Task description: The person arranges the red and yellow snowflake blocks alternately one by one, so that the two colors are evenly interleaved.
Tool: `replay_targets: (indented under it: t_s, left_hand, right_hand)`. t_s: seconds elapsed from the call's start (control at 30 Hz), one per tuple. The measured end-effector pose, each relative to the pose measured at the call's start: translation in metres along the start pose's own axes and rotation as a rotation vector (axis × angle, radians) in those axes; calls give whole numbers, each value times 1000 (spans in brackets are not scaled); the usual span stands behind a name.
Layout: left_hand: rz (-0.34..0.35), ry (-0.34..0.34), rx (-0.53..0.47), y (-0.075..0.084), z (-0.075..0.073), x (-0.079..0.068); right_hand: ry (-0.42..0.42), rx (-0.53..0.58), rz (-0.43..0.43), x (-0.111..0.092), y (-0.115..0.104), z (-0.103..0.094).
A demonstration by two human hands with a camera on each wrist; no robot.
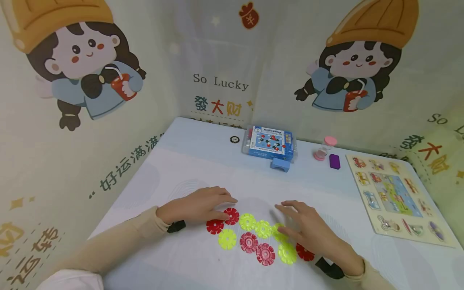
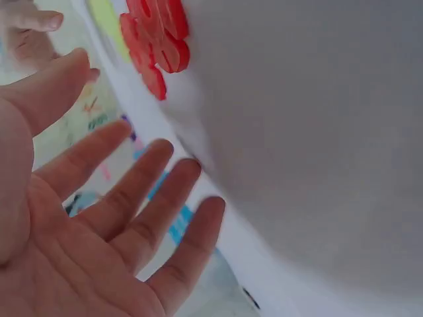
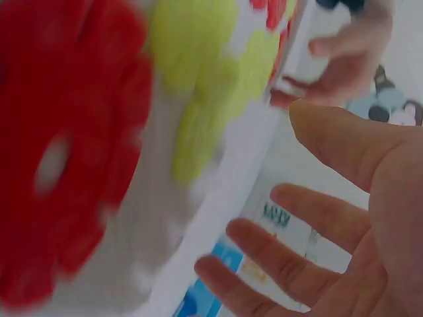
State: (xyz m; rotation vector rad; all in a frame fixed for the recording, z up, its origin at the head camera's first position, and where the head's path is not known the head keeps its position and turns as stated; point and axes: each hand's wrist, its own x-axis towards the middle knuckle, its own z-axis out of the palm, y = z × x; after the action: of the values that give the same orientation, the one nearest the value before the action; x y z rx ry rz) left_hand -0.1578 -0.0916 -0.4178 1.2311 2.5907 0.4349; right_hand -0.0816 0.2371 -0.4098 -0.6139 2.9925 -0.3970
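Note:
Several notched plastic discs, flower-shaped and red or yellow-green, lie flat in a loose cluster on the white table. My left hand is over the cluster's left end, its thumb nearest a red disc; the left wrist view shows its fingers spread and holding nothing. My right hand is over the right end, partly covering a yellow-green disc and a red disc. In the right wrist view its fingers are apart and empty, with a red disc large and blurred nearby.
At the back stands a blue boxed set with a blue arched block before it and a black round piece to its left. To the right are a pink hourglass, a purple block and a wooden picture puzzle. Printed curtains surround the table.

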Motion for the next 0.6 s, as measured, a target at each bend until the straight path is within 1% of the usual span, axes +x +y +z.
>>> replay_targets:
  t_s: [0.13, 0.2, 0.23, 0.3, 0.43, 0.5, 0.6]
  left_hand:
    - [44, -68, 59, 2, -3, 17]
    - [54, -91, 92, 2, -5, 23]
    - [61, -96, 93, 3, -5, 25]
    - [81, -97, 88, 4, -5, 28]
    - [125, -87, 54, 7, 2, 29]
    - [128, -82, 34, 8, 5, 28]
    - [114, -71, -10, 9, 6, 28]
  right_hand:
    - [-125, 23, -118, 13, -22, 7]
    - [-173, 4, -172, 20, -32, 10]
    - [-185, -9, -200, 24, -37, 11]
    - [-189, -43, -234, 30, -44, 13]
    - [-158, -82, -265, 38, -52, 19]
    - [-139, -89, -279, 40, -53, 22]
    - [-109, -77, -284, 45, -55, 25]
